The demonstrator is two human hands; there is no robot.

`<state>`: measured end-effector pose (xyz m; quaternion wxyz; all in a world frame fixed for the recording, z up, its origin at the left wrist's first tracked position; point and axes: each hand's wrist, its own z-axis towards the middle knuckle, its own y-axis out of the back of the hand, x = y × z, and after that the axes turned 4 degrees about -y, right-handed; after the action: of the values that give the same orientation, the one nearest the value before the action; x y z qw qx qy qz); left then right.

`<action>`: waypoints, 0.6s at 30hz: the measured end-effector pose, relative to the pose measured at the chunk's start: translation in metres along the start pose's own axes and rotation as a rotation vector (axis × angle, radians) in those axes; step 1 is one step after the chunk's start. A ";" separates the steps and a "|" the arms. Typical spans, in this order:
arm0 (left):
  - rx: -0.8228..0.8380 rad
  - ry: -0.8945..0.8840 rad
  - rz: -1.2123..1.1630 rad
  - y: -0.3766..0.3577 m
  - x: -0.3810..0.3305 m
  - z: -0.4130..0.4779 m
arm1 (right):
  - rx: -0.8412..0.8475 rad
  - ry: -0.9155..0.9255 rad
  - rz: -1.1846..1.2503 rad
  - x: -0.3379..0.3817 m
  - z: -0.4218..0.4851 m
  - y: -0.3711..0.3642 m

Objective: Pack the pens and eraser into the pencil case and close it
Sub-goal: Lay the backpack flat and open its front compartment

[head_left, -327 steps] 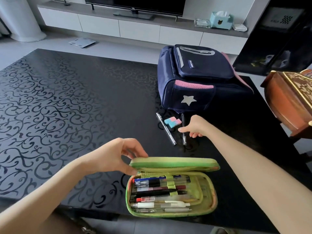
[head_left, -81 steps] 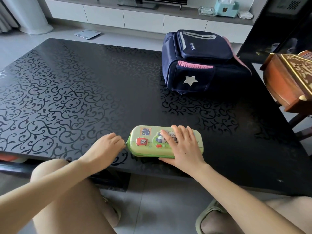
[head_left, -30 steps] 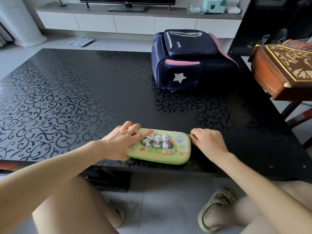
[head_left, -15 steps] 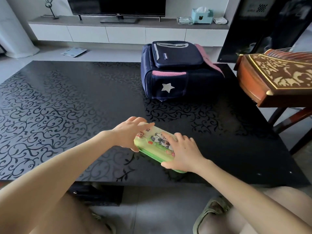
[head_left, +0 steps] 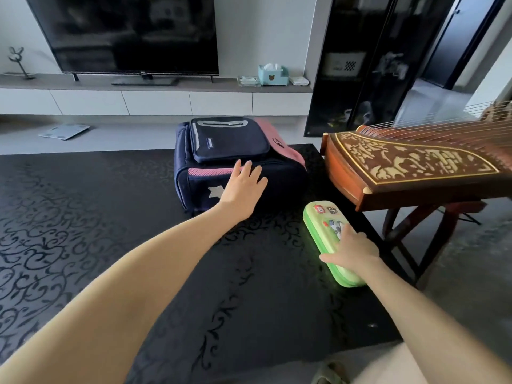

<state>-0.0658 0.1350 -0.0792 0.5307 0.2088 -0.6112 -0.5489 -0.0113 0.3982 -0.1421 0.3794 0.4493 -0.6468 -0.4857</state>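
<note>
Since half a second ago the pencil case [head_left: 329, 239] has gone from the table's near middle to its right edge, and the left hand [head_left: 243, 187] has left it and reached out to the backpack [head_left: 235, 162]. Case is shut, lid up, lying flat on the black patterned table [head_left: 83, 217], long axis running diagonally away from the person, far end close to the end of the wooden zither [head_left: 410, 167]. Right hand [head_left: 350, 249] sits on the near half of the lid, fingers spread and roughly flat, thumb out along the left side of the case; pressing or resting, not wrapped around it. Left hand is open, fingers extended and slightly splayed, palm toward the backpack's near face by the white star [head_left: 214, 192]; fingertips overlap the pink mesh strip, but cannot tell whether they actually touch the fabric. It holds nothing. No pens or eraser visible on the table. Backpack lies on its back at the far middle of the table, well apart from the case. TV [head_left: 127, 31] and a tissue box [head_left: 273, 74] on the low cabinet behind.
</note>
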 end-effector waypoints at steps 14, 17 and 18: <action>0.075 0.261 -0.091 -0.024 0.040 0.018 | 0.033 -0.017 -0.051 0.007 0.018 -0.005; 0.022 0.258 -0.184 -0.038 0.074 -0.028 | 0.035 -0.020 -0.061 0.009 0.013 -0.001; 0.009 0.258 -0.221 -0.043 0.087 -0.050 | 0.041 -0.017 -0.075 0.012 0.009 0.000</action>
<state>-0.0666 0.0258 -0.0895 0.5400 0.3459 -0.5139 -0.5697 -0.0235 0.3895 -0.1438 0.3462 0.4768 -0.6423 -0.4902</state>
